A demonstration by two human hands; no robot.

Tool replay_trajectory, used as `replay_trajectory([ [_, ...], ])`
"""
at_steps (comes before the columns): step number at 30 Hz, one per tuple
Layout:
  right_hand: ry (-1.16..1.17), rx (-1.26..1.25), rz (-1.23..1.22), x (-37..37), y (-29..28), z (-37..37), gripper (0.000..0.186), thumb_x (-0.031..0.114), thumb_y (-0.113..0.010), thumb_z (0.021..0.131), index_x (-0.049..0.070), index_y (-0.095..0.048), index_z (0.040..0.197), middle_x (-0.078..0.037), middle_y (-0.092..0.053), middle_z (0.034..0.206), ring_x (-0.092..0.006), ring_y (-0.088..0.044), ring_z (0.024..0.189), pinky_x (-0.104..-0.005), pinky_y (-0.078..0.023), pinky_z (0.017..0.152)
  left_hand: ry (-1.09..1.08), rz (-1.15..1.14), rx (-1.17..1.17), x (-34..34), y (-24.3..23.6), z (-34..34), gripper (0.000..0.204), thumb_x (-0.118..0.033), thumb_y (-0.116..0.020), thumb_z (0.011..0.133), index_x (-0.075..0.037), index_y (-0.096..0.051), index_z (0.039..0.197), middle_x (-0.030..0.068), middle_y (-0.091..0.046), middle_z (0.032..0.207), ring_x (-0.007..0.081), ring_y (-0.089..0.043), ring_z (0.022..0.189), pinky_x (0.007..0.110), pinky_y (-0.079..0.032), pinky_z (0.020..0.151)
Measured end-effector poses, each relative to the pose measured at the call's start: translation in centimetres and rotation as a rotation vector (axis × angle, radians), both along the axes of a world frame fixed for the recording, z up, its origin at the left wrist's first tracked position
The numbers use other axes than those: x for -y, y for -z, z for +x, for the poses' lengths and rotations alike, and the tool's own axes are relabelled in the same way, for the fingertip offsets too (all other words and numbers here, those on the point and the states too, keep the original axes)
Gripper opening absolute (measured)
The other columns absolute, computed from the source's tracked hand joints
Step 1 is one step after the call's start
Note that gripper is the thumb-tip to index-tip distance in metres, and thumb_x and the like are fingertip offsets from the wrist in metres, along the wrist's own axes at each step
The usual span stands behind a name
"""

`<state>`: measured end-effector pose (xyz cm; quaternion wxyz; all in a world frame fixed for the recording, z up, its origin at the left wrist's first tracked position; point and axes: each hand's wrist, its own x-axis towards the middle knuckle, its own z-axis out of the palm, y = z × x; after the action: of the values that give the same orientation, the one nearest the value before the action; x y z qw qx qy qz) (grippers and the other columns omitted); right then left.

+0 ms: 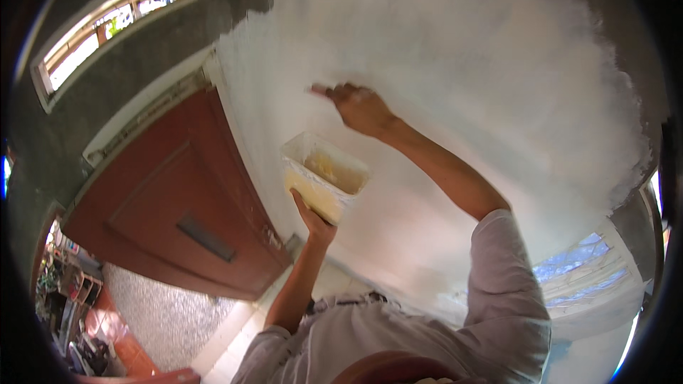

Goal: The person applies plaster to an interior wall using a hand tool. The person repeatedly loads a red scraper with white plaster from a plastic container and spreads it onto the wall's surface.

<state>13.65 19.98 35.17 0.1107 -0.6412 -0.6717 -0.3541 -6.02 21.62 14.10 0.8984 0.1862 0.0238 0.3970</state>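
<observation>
My left hand (318,222) supports a pale yellow rectangular plastic tub (316,195) from below and the side, fingers against its wall. The tub is tilted, and yellowish residue clings inside it and along its whitish rim. My right hand (361,108) is raised above the tub, close to the wall (441,50), its fingers closed. Something thin and reddish juts out to the left of that hand; blur hides whether it is a tool or a finger. Whitish coating covers most of the wall, with ragged edges against bare grey.
A red-brown panelled door (163,199) stands at the left in a white frame. Above it is a narrow window (110,28). Shelves with clutter (78,299) lie beyond the doorway at lower left. A window with a patterned grille (580,270) is at lower right.
</observation>
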Motion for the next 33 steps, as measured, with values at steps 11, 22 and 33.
replay_trajectory([
  [11,-0.079,-1.729,0.303,14.2,9.6,-10.3,0.025,0.023,-0.072,0.1,0.002,-0.061,0.101,0.002,-0.056,0.077,-0.0082,-0.043,0.067,-0.0277,-0.039,0.06,0.256,0.19,0.03,1.4,9.6,-6.2,0.084,-0.075,-0.022,0.103,-0.015,-0.031,0.161,0.0062,-0.048,0.154,0.0259,-0.052,0.137,0.044,-0.042,0.117],
  [22,0.268,-1.191,-0.062,16.6,14.2,-19.2,0.015,0.003,-0.065,0.091,0.0,-0.053,0.1,-0.025,-0.062,0.07,-0.0457,-0.065,0.069,-0.0507,-0.049,0.059,0.255,0.076,-0.387,3.8,14.5,-7.6,0.09,-0.08,-0.015,0.099,-0.014,-0.038,0.156,0.007,-0.055,0.144,0.0229,-0.055,0.131,0.04,-0.044,0.114],
  [33,0.325,-1.319,-0.109,16.2,19.2,-18.7,0.021,-0.004,-0.06,0.089,-0.009,-0.055,0.108,-0.033,-0.067,0.09,-0.0515,-0.067,0.08,-0.0552,-0.053,0.07,0.307,-0.317,-0.376,6.3,13.8,-6.0,0.09,-0.085,-0.022,0.096,-0.014,-0.052,0.142,0.0061,-0.064,0.122,0.0204,-0.063,0.106,0.035,-0.055,0.093],
])
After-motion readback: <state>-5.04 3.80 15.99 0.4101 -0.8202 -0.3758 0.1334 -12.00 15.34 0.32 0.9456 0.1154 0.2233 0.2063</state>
